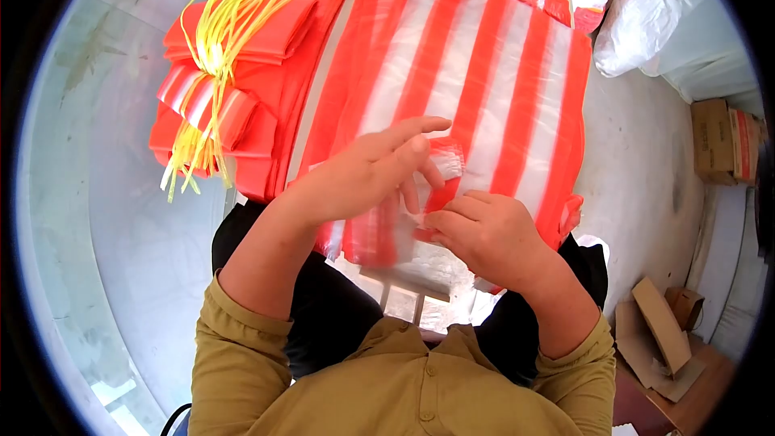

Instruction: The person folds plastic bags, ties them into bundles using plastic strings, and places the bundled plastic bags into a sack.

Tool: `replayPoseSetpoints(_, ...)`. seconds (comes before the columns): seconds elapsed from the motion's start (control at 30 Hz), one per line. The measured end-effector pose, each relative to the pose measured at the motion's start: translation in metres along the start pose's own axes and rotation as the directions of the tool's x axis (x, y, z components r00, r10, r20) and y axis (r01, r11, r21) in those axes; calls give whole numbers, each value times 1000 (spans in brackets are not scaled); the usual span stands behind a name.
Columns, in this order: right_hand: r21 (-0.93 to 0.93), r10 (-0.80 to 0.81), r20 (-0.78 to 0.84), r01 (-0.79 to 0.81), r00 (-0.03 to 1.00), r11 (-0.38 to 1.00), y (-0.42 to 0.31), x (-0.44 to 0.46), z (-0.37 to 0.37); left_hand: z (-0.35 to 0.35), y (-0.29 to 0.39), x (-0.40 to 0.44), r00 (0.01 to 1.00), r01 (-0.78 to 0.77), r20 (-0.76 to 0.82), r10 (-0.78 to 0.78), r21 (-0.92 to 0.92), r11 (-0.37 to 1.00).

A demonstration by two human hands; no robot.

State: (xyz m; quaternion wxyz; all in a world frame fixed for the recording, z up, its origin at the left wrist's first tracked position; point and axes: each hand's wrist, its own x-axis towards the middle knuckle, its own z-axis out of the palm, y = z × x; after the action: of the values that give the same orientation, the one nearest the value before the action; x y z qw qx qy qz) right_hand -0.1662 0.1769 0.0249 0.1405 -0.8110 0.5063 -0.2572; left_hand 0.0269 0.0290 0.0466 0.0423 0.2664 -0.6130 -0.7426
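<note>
In front of me lies a stack of red-and-clear striped plastic bags [484, 73]. My left hand [371, 169] hovers over the near part of the stack with its fingers apart. A small folded red-and-white bit of plastic [446, 160] shows just beyond its fingertips. My right hand [492, 238] is closed, thumb and fingers pinching the near edge of a striped bag [379, 234]. That edge is smeared by motion, and the pinch is partly hidden. Both hands are close together, a short gap between them.
On the left, folded red bags [266, 137] lie under a bundle of yellow ties [214, 56]. A white sack [642, 16] is at the upper right. Cardboard boxes [714, 141] stand by the right wall, with an opened carton [658, 339] below them.
</note>
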Motion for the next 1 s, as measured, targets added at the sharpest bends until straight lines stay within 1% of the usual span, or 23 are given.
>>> replayPoseSetpoints(0.03, -6, 3, -5, -3, 1000, 1000, 0, 1, -1, 2, -1, 2, 994, -38, -102, 47, 95, 995)
replayPoseSetpoints(0.1, -11, 18, 4, -18, 1000, 1000, 0, 2, -4, 4, -7, 8, 945, -81, -283, 166, 289, 954)
replayPoseSetpoints(0.13, -13, 25, 9, -25, 1000, 1000, 1, 2, -5, 2, -10, 10, 910, -131, -271, 314, 530, 838)
replayPoseSetpoints(0.17, 0, 35, 2, -35, 999, 999, 1, 3, -6, 0, -13, 13, 866, -157, -220, 450, 734, 661)
replayPoseSetpoints(0.2, 13, 44, -5, -44, 999, 999, 1, 4, -6, -2, -17, 15, 815, -156, -134, 564, 886, 436)
replayPoseSetpoints(0.3, 61, 84, -10, -83, 996, 995, 3, 7, -10, 6, -23, 21, 832, -208, -90, 548, 865, 457)
replayPoseSetpoints(0.4, 102, 133, -5, -132, 991, 986, 6, 8, -12, 6, -29, 27, 865, -274, -7, 502, 831, 485)
replayPoseSetpoints(0.5, 136, 202, 28, -204, 979, 969, 7, 9, -14, 8, -29, 28, 870, -344, 36, 492, 760, 552)
replayPoseSetpoints(0.53, 147, 227, 43, -231, 973, 962, 8, 9, -14, 7, -29, 29, 882, -336, 43, 469, 756, 562)
replayPoseSetpoints(0.6, 156, 233, 10, -232, 972, 960, 13, 7, -9, 5, -29, 29, 905, -319, 57, 422, 748, 582)
replayPoseSetpoints(0.7, 187, 254, -16, -247, 967, 951, 18, 8, -4, 8, -23, 26, 934, -249, -38, 355, 643, 725)
replayPoseSetpoints(0.8, 214, 291, -14, -281, 957, 935, 20, 11, -3, 8, -18, 24, 952, -216, -48, 303, 596, 773)
replayPoseSetpoints(0.93, 244, 336, 0, -325, 942, 914, 25, 13, -1, 9, -18, 25, 959, -198, -72, 273, 519, 832)
replayPoseSetpoints(1.0, 224, 353, 35, -352, 935, 909, 27, 13, 0, 9, -17, 24, 962, -195, -78, 263, 483, 854)
